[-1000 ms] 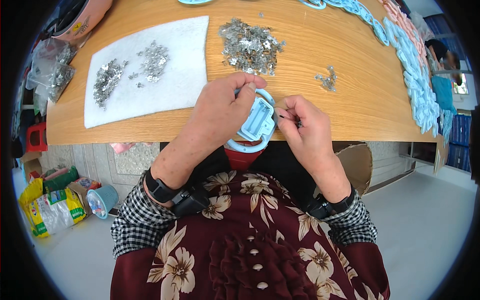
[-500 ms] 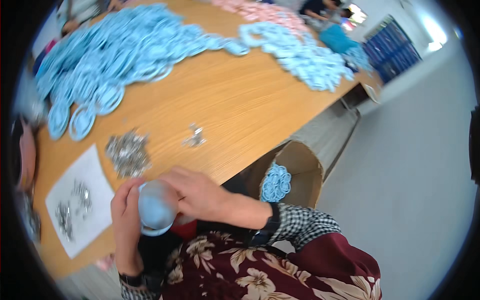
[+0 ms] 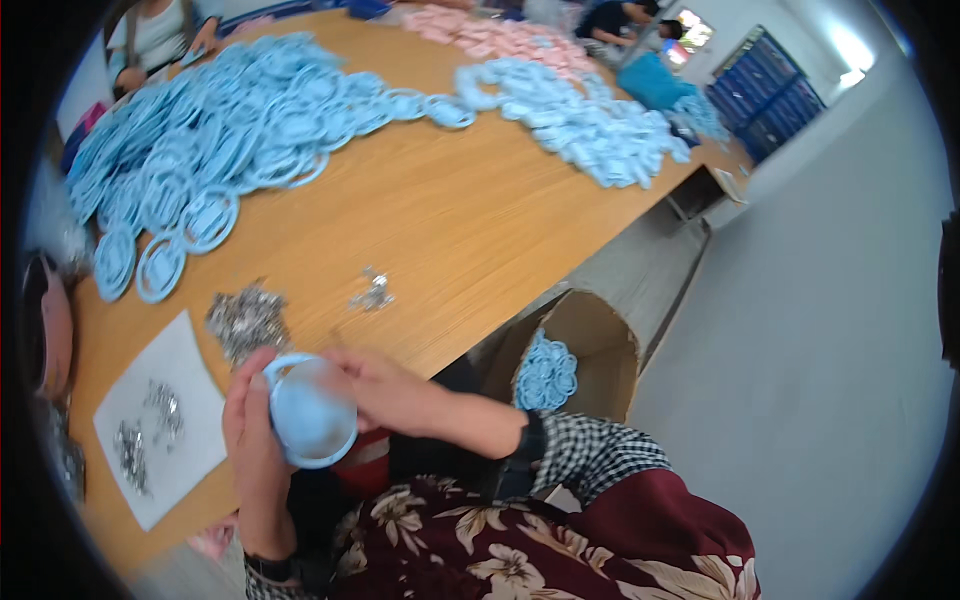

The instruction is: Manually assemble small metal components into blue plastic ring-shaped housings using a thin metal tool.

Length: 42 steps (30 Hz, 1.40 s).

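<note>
Head view: my left hand (image 3: 255, 415) grips a light-blue, round plastic piece (image 3: 308, 428) by its left rim, near the brown wooden table (image 3: 450, 230)'s edge. My right hand (image 3: 378, 388) at its right side; cannot tell whether gripping. Small silvery metal parts (image 3: 247, 322) heaped beyond.

Fisheye head cam, slightly crooked
Looks down and out from the wearer's own head, hands (image 3: 254, 415) close up low and left of centre, table (image 3: 450, 230) stretching away on a slant to the pink pile (image 3: 485, 38) way at the back, corners gone black.
</note>
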{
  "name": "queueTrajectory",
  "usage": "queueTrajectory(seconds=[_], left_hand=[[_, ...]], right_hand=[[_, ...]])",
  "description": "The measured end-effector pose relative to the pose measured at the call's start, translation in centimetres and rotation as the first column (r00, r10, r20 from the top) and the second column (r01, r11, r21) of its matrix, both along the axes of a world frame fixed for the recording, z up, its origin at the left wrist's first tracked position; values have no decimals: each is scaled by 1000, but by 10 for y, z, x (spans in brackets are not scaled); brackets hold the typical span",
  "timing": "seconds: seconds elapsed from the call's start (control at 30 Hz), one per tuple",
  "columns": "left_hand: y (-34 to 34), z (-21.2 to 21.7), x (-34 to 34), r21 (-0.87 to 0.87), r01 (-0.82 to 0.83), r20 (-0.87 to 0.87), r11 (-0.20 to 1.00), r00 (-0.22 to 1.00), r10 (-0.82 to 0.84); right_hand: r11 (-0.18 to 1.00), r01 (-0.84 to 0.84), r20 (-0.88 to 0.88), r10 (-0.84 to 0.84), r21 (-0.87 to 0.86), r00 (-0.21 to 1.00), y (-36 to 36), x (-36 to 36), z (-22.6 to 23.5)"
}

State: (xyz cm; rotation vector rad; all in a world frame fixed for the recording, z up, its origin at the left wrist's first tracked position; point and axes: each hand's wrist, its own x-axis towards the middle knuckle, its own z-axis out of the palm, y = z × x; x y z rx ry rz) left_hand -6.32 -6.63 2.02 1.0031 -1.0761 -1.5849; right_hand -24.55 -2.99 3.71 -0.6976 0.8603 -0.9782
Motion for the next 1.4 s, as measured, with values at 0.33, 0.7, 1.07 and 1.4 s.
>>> queueTrajectory(seconds=[0.33,0.7,1.07,1.4], left_hand=[[3,27,17,-33,216,182,976,961,-207],[-1,37,21,-287,506,686,813,701,-194],[4,10,29,199,350,-405,915,880,-248],[8,2,30,64,276,-488,959,847,-211]], right_hand=[[997,-79,-182,80,10,980,-4,-16,9],[987,-160,-303,154,6,941,-7,-12,18],[946,-56,-410,-85,-319,908,6,1,19],[791,-200,-599,-245,-578,762,2,22,11]])
